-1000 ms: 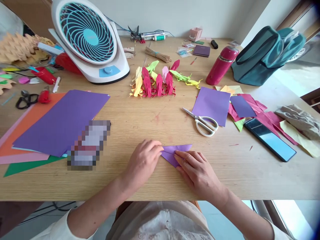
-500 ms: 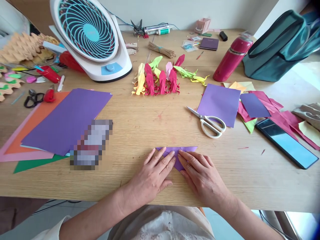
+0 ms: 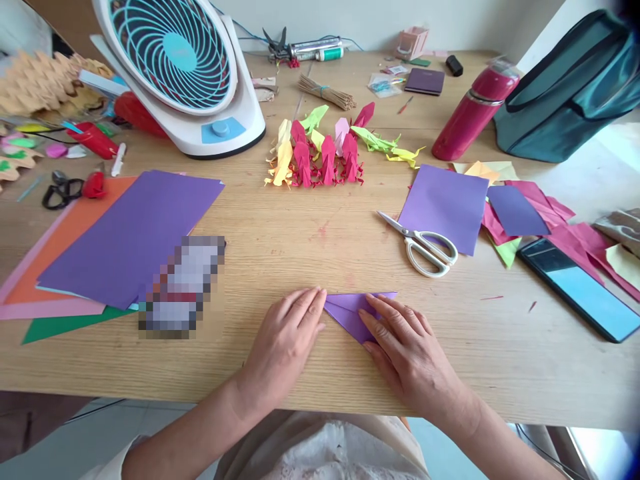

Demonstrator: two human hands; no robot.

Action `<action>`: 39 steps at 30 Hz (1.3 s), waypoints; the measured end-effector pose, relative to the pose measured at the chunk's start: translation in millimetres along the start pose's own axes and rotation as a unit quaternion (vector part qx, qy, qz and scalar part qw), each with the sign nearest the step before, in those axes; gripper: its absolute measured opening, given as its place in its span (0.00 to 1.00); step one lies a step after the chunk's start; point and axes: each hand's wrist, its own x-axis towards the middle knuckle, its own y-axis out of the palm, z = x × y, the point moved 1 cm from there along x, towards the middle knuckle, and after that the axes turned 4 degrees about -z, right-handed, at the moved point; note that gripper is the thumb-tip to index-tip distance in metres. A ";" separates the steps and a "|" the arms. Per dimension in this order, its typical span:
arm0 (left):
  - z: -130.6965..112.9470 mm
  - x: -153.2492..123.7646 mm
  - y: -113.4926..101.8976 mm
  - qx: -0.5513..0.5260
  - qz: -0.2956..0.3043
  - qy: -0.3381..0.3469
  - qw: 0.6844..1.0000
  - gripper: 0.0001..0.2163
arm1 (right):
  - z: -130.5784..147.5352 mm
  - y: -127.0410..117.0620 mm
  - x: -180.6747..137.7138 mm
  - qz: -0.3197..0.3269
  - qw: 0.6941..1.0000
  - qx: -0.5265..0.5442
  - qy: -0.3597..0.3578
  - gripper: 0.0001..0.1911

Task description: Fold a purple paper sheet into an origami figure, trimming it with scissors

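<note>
A small purple paper (image 3: pixel 350 310), folded into a downward-pointing triangle, lies flat on the wooden table (image 3: pixel 310 247) near its front edge. My left hand (image 3: pixel 287 340) rests at the paper's left corner, fingers stretched out and touching its edge. My right hand (image 3: pixel 407 350) lies flat on the paper's right half, fingers extended and pressing it down. Neither hand grips anything.
White-handled scissors (image 3: pixel 423 247) and a purple square sheet (image 3: pixel 447 207) lie to the right. A phone (image 3: pixel 580 287), paper scraps, a red bottle (image 3: pixel 473 113) and a teal bag (image 3: pixel 570 87) lie further right. Stacked coloured sheets (image 3: pixel 115 240) lie left, a fan (image 3: pixel 183 73) behind, folded paper figures (image 3: pixel 325 150) at centre.
My left hand slid leftward off the middle of the paper to its left corner, uncovering more of the triangle. My right hand stayed pressing on the right side.
</note>
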 end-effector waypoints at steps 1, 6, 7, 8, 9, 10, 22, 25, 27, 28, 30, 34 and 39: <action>3.1 2.0 0.2 -0.012 -0.009 -0.001 1.000 0.19 | 0.1 0.0 -0.2 0.001 1.000 0.001 0.003 0.17; 13.1 9.6 2.0 -0.057 -0.029 0.003 0.998 0.11 | 0.3 0.5 -2.3 0.015 1.000 0.005 0.018 0.17; 14.0 10.3 1.8 -0.057 -0.027 0.007 0.998 0.10 | 0.2 -0.1 -1.8 0.016 1.000 0.003 0.020 0.17; 14.6 10.9 1.4 -0.054 -0.024 0.013 0.998 0.10 | 0.0 -1.1 -0.7 0.015 1.000 0.001 0.021 0.17; 14.9 11.2 0.8 -0.049 -0.021 0.021 0.998 0.10 | -0.1 -2.5 1.2 0.014 1.000 -0.002 0.022 0.17; 15.1 11.3 0.4 -0.042 -0.017 0.032 0.998 0.11 | 0.0 -4.2 3.9 0.015 1.000 -0.004 0.021 0.18; 9.2 -4.5 -1.0 0.021 -0.020 0.074 0.997 0.15 | 11.8 4.8 24.4 0.013 0.997 -0.035 -0.064 0.15; 3.1 -18.1 -5.8 0.032 -0.010 0.070 0.997 0.17 | 10.4 6.6 22.3 0.019 0.997 -0.031 -0.065 0.16; -2.2 -25.3 -9.2 0.029 0.001 0.068 0.997 0.17 | 9.6 6.4 22.3 0.025 0.997 -0.026 -0.065 0.17; -5.0 -27.5 -10.4 0.024 0.007 0.070 0.997 0.17 | 9.4 6.2 22.5 0.025 0.997 -0.023 -0.065 0.17; -10.0 -29.1 -11.2 0.017 0.019 0.074 0.997 0.18 | 9.3 6.0 22.7 0.022 0.997 -0.017 -0.067 0.17; -16.0 -25.9 -5.8 0.036 0.033 0.068 0.996 0.18 | 8.7 6.5 22.3 0.017 0.998 -0.006 -0.067 0.16; -17.8 -25.2 -0.3 0.051 0.038 0.064 0.996 0.18 | 7.1 7.4 21.8 0.019 0.998 0.007 -0.065 0.16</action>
